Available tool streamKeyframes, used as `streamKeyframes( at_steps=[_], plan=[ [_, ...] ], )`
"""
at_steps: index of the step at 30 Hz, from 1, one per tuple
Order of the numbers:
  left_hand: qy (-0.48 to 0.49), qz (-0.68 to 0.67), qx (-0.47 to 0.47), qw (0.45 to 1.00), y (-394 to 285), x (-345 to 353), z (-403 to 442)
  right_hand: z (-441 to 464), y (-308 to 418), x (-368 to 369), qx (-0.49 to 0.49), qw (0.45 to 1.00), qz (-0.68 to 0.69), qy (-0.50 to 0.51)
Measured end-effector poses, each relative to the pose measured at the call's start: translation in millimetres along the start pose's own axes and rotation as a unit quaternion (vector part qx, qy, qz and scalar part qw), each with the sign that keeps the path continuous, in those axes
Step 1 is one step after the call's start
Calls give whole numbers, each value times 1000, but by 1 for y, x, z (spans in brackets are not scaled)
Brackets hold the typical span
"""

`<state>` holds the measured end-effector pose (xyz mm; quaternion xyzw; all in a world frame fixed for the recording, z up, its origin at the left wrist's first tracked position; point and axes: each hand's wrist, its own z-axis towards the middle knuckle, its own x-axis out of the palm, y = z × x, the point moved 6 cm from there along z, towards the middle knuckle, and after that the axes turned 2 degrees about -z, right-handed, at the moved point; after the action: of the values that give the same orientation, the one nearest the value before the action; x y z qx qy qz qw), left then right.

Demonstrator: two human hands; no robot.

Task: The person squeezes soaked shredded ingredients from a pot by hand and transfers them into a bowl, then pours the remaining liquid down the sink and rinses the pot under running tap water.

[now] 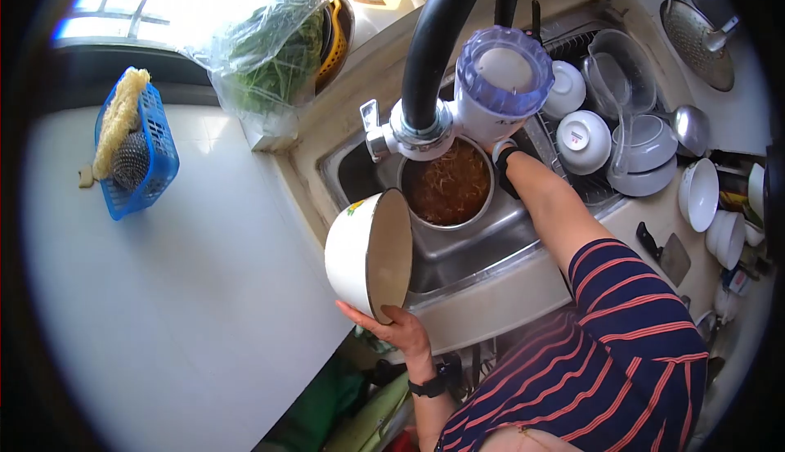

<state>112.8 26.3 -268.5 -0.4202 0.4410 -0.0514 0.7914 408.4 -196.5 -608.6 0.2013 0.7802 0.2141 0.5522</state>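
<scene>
The left grip is closed on the lower rim of a white enamel basin, thumb over the lip and fingers spread along the outside; the basin is held tipped on its side above the near-left edge of the sink. The right grip reaches to the far side of a round metal pot, but the filter on the tap hides most of it, so I can't tell how far open it is or whether it has hold of anything. The pot sits in the sink, filled with brown liquid and thin shreds. Right over it hangs the tap, its thick black pipe arching across my view. Past the right arm, a wire rack carries white bowls and a clear pitcher, with a ladle beside them; nearer, a cleaver lies flat. Over on the left, a blue plastic basket with a loofah and a steel scourer stands on the white desk, and a clear bag of leafy greens slumps at the sink's far corner, against a yellow colander.
</scene>
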Motion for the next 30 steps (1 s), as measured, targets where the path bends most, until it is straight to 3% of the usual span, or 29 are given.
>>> streamKeyframes(
  at_steps=[2, 5, 10, 13, 17, 18, 19, 20, 22, 24, 25, 30],
  plan=[
    [-4, 13, 8, 1000, -7, -3, 0, -26, 22, -38, -27, 998, 0, -50],
    [-9, 13, 0, 1000, -7, -10, -3, 1, 0, -1, -120, 983, 25, -134],
    [-28, -14, -10, 999, -11, -29, -9, -52, 60, -79, -98, 971, 84, -201],
    [-38, -25, -23, 999, -12, -41, -15, -86, 90, -73, -162, 977, 137, -20],
    [-24, -31, -51, 998, -6, -56, -24, -111, 99, -70, -224, 969, 94, 37],
    [-29, -30, -55, 998, 3, -63, -30, -114, 97, -60, -262, 964, 10, 50],
    [5, -102, -118, 988, 26, -64, -40, -119, 100, -55, -297, 950, -73, 61],
    [40, -173, -178, 968, 46, -59, -49, -123, 101, -53, -301, 949, -72, 62],
    [-8, -246, -161, 956, 37, -59, -50, -135, 109, -46, -296, 934, -167, 108],
    [58, -357, -337, 869, 30, -55, -65, -136, 113, -41, -281, 934, -175, 136],
    [45, -356, -368, 858, 30, -56, -70, -136, 111, -36, -264, 932, -185, 167],
    [74, -391, -401, 825, 46, -64, -98, -124, 103, -2, -244, 933, -194, 178]
  ],
)
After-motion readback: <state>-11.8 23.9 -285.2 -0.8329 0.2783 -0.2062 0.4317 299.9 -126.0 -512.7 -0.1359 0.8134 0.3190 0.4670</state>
